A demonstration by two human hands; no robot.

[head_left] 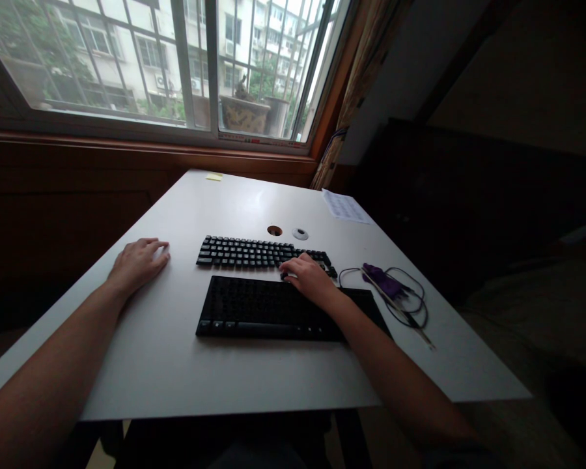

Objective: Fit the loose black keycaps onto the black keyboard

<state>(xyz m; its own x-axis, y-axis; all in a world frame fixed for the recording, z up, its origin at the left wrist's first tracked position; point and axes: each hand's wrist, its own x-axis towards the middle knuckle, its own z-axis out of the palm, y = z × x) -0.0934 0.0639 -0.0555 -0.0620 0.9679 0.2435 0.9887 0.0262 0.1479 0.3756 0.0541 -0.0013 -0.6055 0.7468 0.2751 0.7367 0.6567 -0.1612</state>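
Note:
A black keyboard base [273, 331] lies on the white table, its key area dark with few separate keys to make out. Just beyond it, black keycaps [244, 253] are laid out in rows like a keyboard. My right hand [310, 277] reaches over the base to the near edge of these rows. Its thumb and fingers pinch a small black keycap [284, 276]. Away to the left, my left hand [139, 260] rests on the table with its fingers stretched out, holding nothing.
Right of the base lie a purple cloth pouch [383, 283], a looped black cable [424, 299] and a thin stick-like tool [422, 335]. Behind the keycaps are a round cable hole [274, 230] and a white ring cover [300, 233]. Printed paper [346, 207] and a yellow note [214, 176] lie farther back.

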